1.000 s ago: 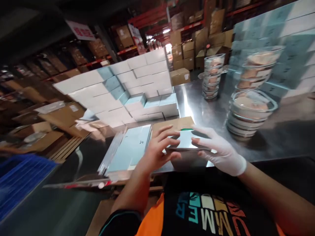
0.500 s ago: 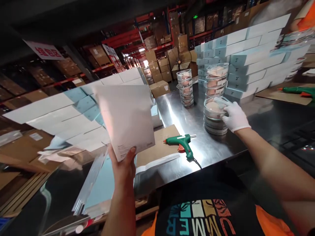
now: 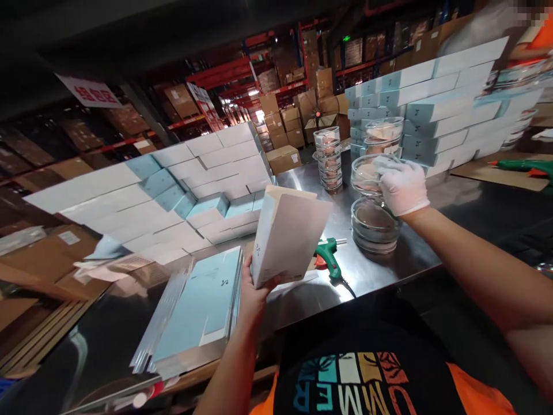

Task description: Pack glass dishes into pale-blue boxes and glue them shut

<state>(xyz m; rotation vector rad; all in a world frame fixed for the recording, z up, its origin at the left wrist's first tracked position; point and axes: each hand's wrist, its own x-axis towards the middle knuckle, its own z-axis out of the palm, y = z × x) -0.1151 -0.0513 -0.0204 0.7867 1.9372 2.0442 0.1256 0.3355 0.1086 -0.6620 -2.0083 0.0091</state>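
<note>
My bare left hand [image 3: 258, 288] is closed round the lower end of a white box [image 3: 290, 239], which stands tilted upright with a flap showing at its top. My right hand [image 3: 404, 185], in a white glove, grips a round clear plastic container [image 3: 366, 173] with something beige inside. That container is held just above a short stack of similar clear containers [image 3: 375, 227]. Between the hands a green glue gun [image 3: 330, 259] lies on the metal table, its nozzle end hidden behind the white box.
White boxes [image 3: 220, 158] are piled at the left, more boxes [image 3: 449, 112] at the back right. Flat light-blue cartons [image 3: 203, 300] lie at the left front. Another container stack [image 3: 328, 158] stands behind. A second glue gun [image 3: 522, 166] rests on cardboard at right. A co-worker's orange clothing [image 3: 542, 37] shows far right.
My left hand has moved right and lowered the white box, turning it so its side shows. My right hand has lifted the top clear container off the short stack.
</note>
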